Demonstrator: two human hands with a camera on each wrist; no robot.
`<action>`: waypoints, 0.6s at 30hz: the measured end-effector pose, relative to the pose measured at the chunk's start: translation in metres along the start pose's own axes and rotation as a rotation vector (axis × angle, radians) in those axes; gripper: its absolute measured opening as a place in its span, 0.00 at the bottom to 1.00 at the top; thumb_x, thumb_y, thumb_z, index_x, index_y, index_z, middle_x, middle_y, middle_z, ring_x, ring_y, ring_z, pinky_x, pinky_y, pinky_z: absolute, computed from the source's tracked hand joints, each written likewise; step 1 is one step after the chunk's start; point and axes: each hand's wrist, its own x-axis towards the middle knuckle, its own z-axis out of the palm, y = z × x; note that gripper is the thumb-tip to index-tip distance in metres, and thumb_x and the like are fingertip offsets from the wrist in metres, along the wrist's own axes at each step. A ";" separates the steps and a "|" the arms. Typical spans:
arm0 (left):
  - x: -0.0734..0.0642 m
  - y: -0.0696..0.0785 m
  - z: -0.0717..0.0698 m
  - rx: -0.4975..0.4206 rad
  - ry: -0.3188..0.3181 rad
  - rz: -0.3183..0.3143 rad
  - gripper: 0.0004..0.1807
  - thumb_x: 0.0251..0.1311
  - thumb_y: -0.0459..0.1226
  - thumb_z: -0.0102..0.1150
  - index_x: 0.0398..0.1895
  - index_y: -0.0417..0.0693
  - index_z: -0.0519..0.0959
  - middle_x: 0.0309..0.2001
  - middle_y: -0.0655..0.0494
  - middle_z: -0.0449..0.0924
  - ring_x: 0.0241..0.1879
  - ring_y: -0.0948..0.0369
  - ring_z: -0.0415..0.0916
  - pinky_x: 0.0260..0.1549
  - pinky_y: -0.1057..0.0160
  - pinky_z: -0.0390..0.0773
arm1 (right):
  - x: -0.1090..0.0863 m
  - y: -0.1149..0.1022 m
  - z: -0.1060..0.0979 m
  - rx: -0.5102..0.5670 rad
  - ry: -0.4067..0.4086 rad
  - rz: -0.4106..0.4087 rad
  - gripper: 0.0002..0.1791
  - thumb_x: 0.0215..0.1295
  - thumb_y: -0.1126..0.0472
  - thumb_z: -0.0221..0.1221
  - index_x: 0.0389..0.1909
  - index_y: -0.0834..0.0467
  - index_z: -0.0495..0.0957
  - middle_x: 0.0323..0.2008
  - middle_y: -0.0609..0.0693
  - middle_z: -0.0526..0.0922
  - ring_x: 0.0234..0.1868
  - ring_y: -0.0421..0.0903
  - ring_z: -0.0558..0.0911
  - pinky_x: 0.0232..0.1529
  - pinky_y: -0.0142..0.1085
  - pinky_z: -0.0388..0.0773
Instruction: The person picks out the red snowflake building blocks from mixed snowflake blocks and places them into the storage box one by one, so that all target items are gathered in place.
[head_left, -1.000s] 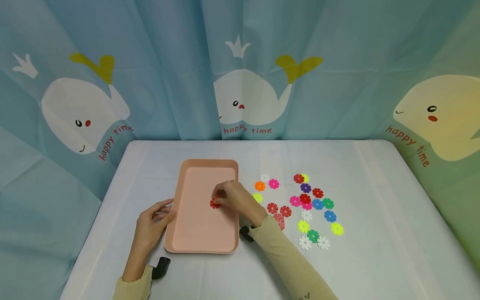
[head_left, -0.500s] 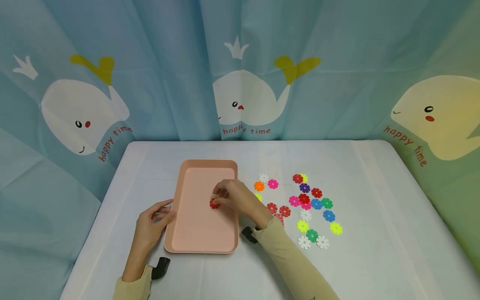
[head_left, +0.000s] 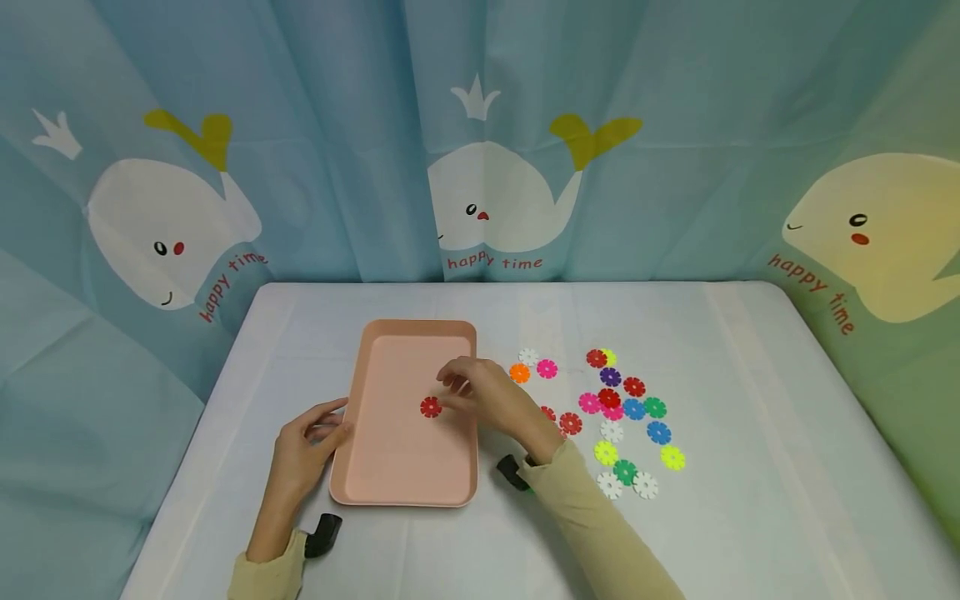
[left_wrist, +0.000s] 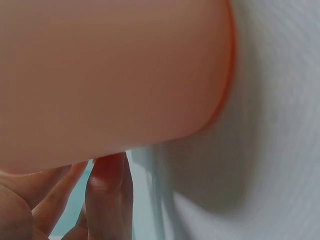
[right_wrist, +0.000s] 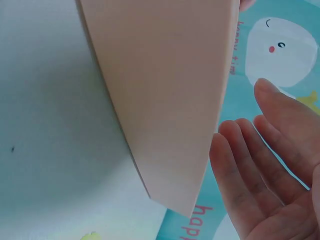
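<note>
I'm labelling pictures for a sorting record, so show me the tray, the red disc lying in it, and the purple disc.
Tray (head_left: 393, 433): head view, bare floor.
Red disc (head_left: 431, 407): head view, its middle.
Purple disc (head_left: 610, 377): head view, its middle.

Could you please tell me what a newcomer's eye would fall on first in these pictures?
Probably the bright notched discs scattered on the white table, right of the pink tray in the head view. Next, the single red disc lying in that tray, near the right hand. Behind, the blue curtain with its large printed whales draws attention.
</note>
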 end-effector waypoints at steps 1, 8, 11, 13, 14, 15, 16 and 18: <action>0.000 0.000 0.000 -0.003 0.000 0.001 0.22 0.63 0.33 0.65 0.61 0.45 0.79 0.46 0.44 0.82 0.40 0.66 0.80 0.39 0.74 0.75 | -0.001 0.000 -0.001 0.001 0.002 -0.001 0.15 0.59 0.65 0.70 0.46 0.65 0.82 0.41 0.56 0.85 0.41 0.50 0.84 0.48 0.43 0.82; 0.000 -0.001 -0.001 -0.004 0.001 -0.003 0.22 0.63 0.35 0.66 0.61 0.46 0.79 0.46 0.44 0.82 0.40 0.70 0.79 0.39 0.75 0.75 | -0.011 0.003 -0.011 -0.008 0.017 -0.017 0.15 0.59 0.66 0.69 0.46 0.66 0.81 0.42 0.57 0.85 0.41 0.49 0.83 0.46 0.43 0.83; 0.000 -0.001 -0.001 -0.006 0.001 -0.009 0.22 0.63 0.35 0.65 0.61 0.46 0.79 0.47 0.44 0.82 0.39 0.71 0.78 0.39 0.75 0.75 | -0.015 0.005 -0.015 -0.018 0.028 -0.015 0.14 0.60 0.66 0.69 0.46 0.65 0.81 0.42 0.57 0.85 0.41 0.48 0.83 0.46 0.42 0.83; -0.001 -0.001 -0.001 -0.007 0.000 -0.011 0.22 0.63 0.35 0.65 0.61 0.46 0.79 0.47 0.44 0.82 0.39 0.72 0.78 0.39 0.75 0.75 | -0.017 0.007 -0.018 -0.032 0.036 -0.020 0.14 0.60 0.66 0.69 0.46 0.64 0.82 0.42 0.57 0.85 0.40 0.48 0.83 0.46 0.42 0.83; -0.001 -0.001 -0.001 -0.008 0.000 -0.010 0.22 0.63 0.35 0.65 0.61 0.46 0.79 0.47 0.44 0.82 0.39 0.72 0.78 0.39 0.75 0.75 | -0.018 0.008 -0.019 -0.038 0.039 -0.022 0.14 0.60 0.66 0.69 0.46 0.64 0.82 0.42 0.56 0.85 0.40 0.48 0.83 0.46 0.42 0.83; -0.001 -0.001 -0.001 -0.008 0.001 -0.008 0.22 0.63 0.35 0.65 0.61 0.46 0.79 0.47 0.44 0.82 0.39 0.72 0.78 0.39 0.75 0.75 | -0.019 0.009 -0.020 -0.044 0.042 -0.022 0.14 0.60 0.65 0.69 0.45 0.64 0.82 0.42 0.56 0.85 0.40 0.48 0.83 0.46 0.42 0.83; -0.001 -0.001 0.000 -0.009 0.002 -0.003 0.22 0.63 0.35 0.65 0.61 0.46 0.79 0.46 0.44 0.82 0.39 0.72 0.78 0.39 0.75 0.75 | -0.020 0.009 -0.022 -0.048 0.044 -0.020 0.14 0.60 0.65 0.69 0.45 0.64 0.82 0.42 0.56 0.85 0.40 0.48 0.84 0.46 0.42 0.83; 0.000 -0.001 0.000 -0.014 0.003 0.004 0.22 0.63 0.34 0.65 0.61 0.45 0.79 0.46 0.44 0.82 0.39 0.71 0.79 0.39 0.75 0.75 | -0.022 0.012 -0.024 -0.049 0.046 -0.015 0.14 0.59 0.65 0.69 0.45 0.64 0.82 0.42 0.57 0.85 0.40 0.49 0.84 0.46 0.43 0.83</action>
